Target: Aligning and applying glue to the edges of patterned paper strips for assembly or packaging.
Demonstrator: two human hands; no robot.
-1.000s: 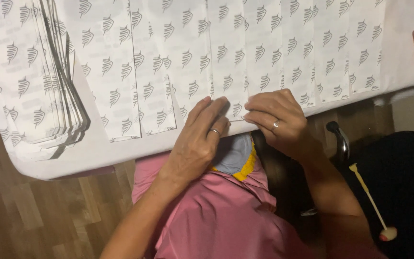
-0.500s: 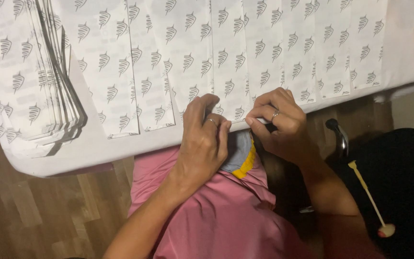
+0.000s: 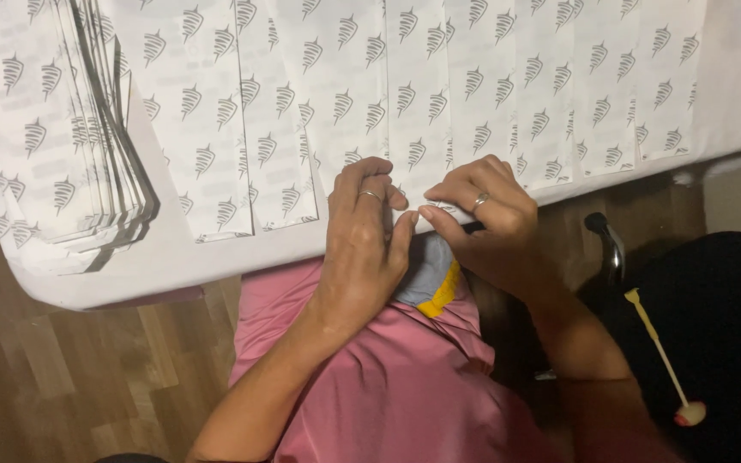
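Where the white surface (image 3: 216,266) ends at its near edge, both hands meet over the bottom end of one white paper strip printed with grey leaf-like marks (image 3: 418,129). Left hand (image 3: 362,249) sits at about 7 o'clock from the pinch point, right hand (image 3: 482,223) at about 4 o'clock; neither is clearly nearer, both touch it. Fingers of both hands are closed, tips pressed together on the strip's lower edge, which lies directly under them at the surface's rim; whether the paper is lifted or only pressed flat cannot be told.

The strip's long axis runs 12 to 6 o'clock, away from the person, its far end pointing to 12. Matching printed strips (image 3: 559,94) lie side by side, touching or overlapping, running off towards 3 o'clock and 9 o'clock. A fanned stack of the same printed sheets (image 3: 53,137) rests well apart at 9 to 10 o'clock. Below the hands, pink cloth (image 3: 405,386) over the lap.
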